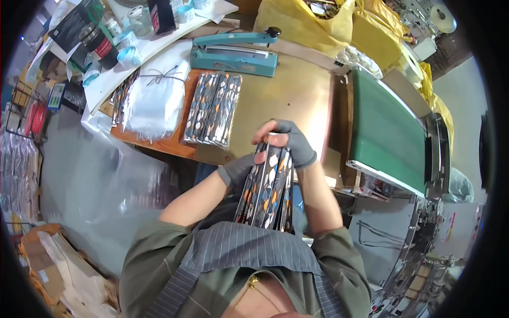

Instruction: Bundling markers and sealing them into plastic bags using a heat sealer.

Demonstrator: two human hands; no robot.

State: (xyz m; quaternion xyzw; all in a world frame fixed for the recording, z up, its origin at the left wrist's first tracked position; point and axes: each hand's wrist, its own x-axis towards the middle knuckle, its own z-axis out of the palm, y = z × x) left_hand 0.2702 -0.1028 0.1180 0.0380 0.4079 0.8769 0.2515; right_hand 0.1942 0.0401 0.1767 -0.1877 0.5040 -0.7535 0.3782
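Note:
In front of my apron I hold a bundle of long black strips (269, 183) printed with white, orange and blue leaf shapes; their exact kind is unclear. My left hand (241, 167), in a grey fingerless glove, grips the bundle's left side near the top. Gloved the same way, my right hand (295, 142) closes over the upper end, its fingers curled toward the left. The bundle's lower end is hidden behind the apron. Beyond the hands, a similar patterned set in clear, shiny wrapping (213, 108) lies on the table.
A teal impulse sealer (236, 58) stands at the table's back. Clear plastic bags (156, 103) lie at the left, with a dark tie across them. To the right is a green conveyor belt (387, 132). Yellow bags (302, 24) sit behind; jars (139, 20) crowd a white shelf.

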